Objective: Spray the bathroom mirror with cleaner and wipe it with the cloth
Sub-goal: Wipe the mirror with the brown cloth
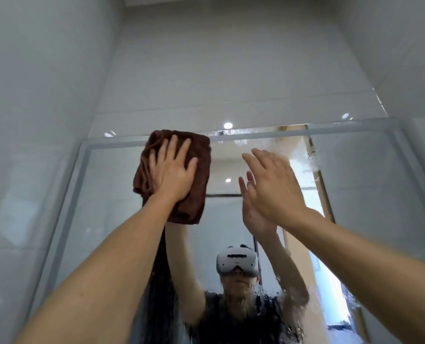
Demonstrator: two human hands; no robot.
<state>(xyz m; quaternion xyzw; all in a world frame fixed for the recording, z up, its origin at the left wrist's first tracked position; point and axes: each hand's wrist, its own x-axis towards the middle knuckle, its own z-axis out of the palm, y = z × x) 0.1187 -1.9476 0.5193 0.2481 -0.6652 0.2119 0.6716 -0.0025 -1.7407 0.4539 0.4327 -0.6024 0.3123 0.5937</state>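
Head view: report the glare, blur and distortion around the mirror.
Head view: wide-angle lens bows the mirror frame and tile lines; round ceiling-light glare sits on the wall above the cloth; droplets blur the reflection at the upper right and along the bottom; bright doorway washes out in the reflection; left hand and right hand are sharp.

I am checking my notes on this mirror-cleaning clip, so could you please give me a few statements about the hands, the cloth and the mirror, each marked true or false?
1. The left hand presses a brown cloth flat against the mirror. True.
2. The cloth is at the bottom of the mirror. False: it sits at the top edge, overlapping the frame.
3. The right hand holds a spray bottle. False: it holds nothing, its fingers straight.
4. Droplets show on the glass near the upper right and lower down. True.
5. The cloth is white. False: it is dark brown.
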